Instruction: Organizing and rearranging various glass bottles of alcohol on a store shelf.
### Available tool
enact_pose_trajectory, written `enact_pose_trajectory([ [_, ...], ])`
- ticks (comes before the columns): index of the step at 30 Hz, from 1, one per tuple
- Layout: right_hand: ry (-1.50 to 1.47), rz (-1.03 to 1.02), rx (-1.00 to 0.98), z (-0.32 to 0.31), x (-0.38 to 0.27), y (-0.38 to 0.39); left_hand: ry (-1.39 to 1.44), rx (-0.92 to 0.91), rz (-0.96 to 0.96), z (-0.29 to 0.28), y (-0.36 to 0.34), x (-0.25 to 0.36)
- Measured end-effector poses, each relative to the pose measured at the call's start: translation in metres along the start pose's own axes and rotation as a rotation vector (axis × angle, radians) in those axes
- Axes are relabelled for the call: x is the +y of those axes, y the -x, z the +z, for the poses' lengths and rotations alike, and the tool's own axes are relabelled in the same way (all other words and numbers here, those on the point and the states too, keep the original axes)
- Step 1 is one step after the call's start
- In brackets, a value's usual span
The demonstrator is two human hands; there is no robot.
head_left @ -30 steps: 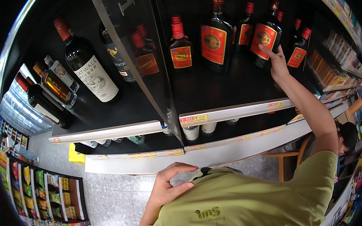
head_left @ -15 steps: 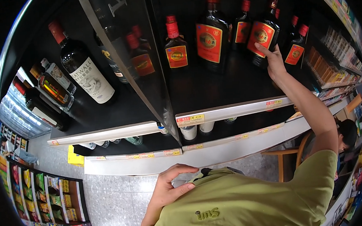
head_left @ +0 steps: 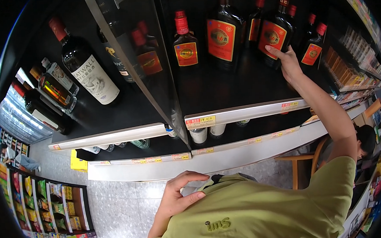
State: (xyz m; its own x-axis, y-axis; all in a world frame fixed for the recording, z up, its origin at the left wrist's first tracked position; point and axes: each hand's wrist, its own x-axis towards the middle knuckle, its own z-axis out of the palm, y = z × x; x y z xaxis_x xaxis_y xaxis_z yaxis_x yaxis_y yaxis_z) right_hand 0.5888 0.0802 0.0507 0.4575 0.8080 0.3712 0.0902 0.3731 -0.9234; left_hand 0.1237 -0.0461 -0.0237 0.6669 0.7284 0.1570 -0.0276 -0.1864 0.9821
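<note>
My right hand [head_left: 286, 63] reaches onto the shelf and grips the lower part of a dark liquor bottle [head_left: 273, 35] with a red label, its thumb across the label. The bottle stands near upright; whether its base touches the shelf is hard to tell. To its left is another large dark bottle [head_left: 222, 40] with a red label, with a slimmer red-capped bottle [head_left: 254, 25] between them, farther back. Small red-capped bottles [head_left: 312, 52] stand at the right. My left hand [head_left: 181, 194] rests by my waist, thumb and fingers apart, holding nothing.
A clear divider [head_left: 130, 57] separates a bay with a wine bottle [head_left: 93, 77] and other bottles. A small red-capped bottle [head_left: 186, 45] stands beside it. The white shelf edge [head_left: 247, 115] carries price tags. Snack racks [head_left: 51, 201] stand at left; a person [head_left: 366, 141] sits near a wooden chair [head_left: 296, 169].
My right hand has shifted the gripped liquor bottle slightly left, toward the other large bottle. The view has moved a little. My left hand stays in place.
</note>
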Motion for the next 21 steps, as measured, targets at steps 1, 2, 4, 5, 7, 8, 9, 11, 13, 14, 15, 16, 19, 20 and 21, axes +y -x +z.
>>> enact_pose_trajectory([
  [1,-0.005,-0.004,-0.006,-0.001,0.001,-0.001,0.002,0.001,-0.001,0.0,0.0,0.0],
  [2,-0.004,-0.004,-0.005,-0.003,0.001,-0.002,0.003,0.0,-0.002,0.0,0.0,0.0],
  [4,0.013,0.035,-0.025,-0.006,0.001,-0.004,0.027,0.002,-0.05,0.002,-0.001,0.004],
  [5,0.012,0.036,-0.027,-0.007,0.0,-0.004,0.051,0.005,-0.098,0.003,-0.001,0.005],
  [7,0.09,0.093,-0.028,-0.007,-0.004,-0.004,0.061,0.007,-0.098,0.004,0.0,0.006],
  [8,0.088,0.095,-0.035,-0.006,-0.007,-0.003,0.071,0.009,-0.098,0.004,0.0,0.006],
  [9,0.125,0.14,-0.023,-0.004,-0.01,-0.002,0.071,0.021,-0.1,0.003,0.0,0.005],
  [11,0.18,0.193,-0.046,-0.002,-0.021,0.004,-0.01,-0.028,-0.017,-0.002,-0.002,0.003],
  [13,0.192,0.192,-0.047,-0.01,-0.021,0.004,-0.021,-0.025,-0.034,-0.005,-0.002,0.008],
  [14,0.178,0.187,-0.056,0.004,-0.029,0.016,-0.03,-0.025,-0.058,-0.007,-0.001,0.009],
  [15,0.184,0.156,-0.024,0.001,-0.032,0.023,-0.028,0.003,-0.058,-0.009,-0.002,0.01],
  [16,0.185,0.126,0.003,-0.007,-0.029,0.026,-0.033,-0.03,-0.053,-0.011,-0.004,0.008],
  [19,0.125,-0.08,0.179,-0.013,-0.023,0.046,-0.026,-0.036,-0.035,-0.015,0.002,0.009],
  [20,0.145,-0.173,0.182,-0.011,-0.025,0.055,-0.001,-0.061,-0.029,-0.018,0.003,0.009],
  [21,0.162,-0.249,0.234,0.001,-0.03,0.069,-0.003,-0.03,-0.031,-0.022,0.003,0.009],
])
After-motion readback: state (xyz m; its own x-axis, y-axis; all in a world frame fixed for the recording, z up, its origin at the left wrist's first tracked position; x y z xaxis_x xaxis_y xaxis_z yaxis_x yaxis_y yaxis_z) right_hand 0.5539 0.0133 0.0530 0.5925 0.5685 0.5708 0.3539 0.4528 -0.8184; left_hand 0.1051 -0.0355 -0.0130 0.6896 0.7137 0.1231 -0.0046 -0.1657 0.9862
